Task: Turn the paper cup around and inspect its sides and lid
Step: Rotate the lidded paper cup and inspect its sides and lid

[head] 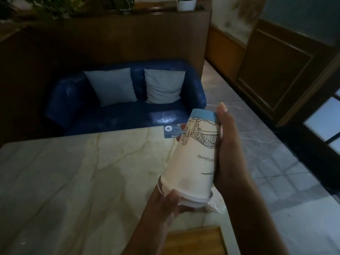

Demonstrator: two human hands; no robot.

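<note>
My left hand (170,203) cups the lid end of the paper cup (195,157), thumb and fingers curled round the white lid (195,200), which points back toward me and down. The cup is held in the air above the near right part of the marble table (73,172), tipped bottom-up and leaning away from me. It is white, with a pale blue band at the far, base end, a black line drawing of a bridge beneath that, and upside-down lettering ending in "liberty" lower on the side. Something thin and white, like a napkin or wrapper, hangs crumpled around the lid under my fingers. My right hand (230,150) lies flat along the cup's right side, fingers stretched straight past the blue band, pressing rather than wrapping.

The tabletop to the left is bare; a dark blue card (173,131) sits at its far edge, just behind the cup. Beyond that edge stands a blue sofa (119,115) with two pale cushions (112,85). Right of my arm the table ends and open tiled floor (266,144) runs to a wood-panelled wall (276,70).
</note>
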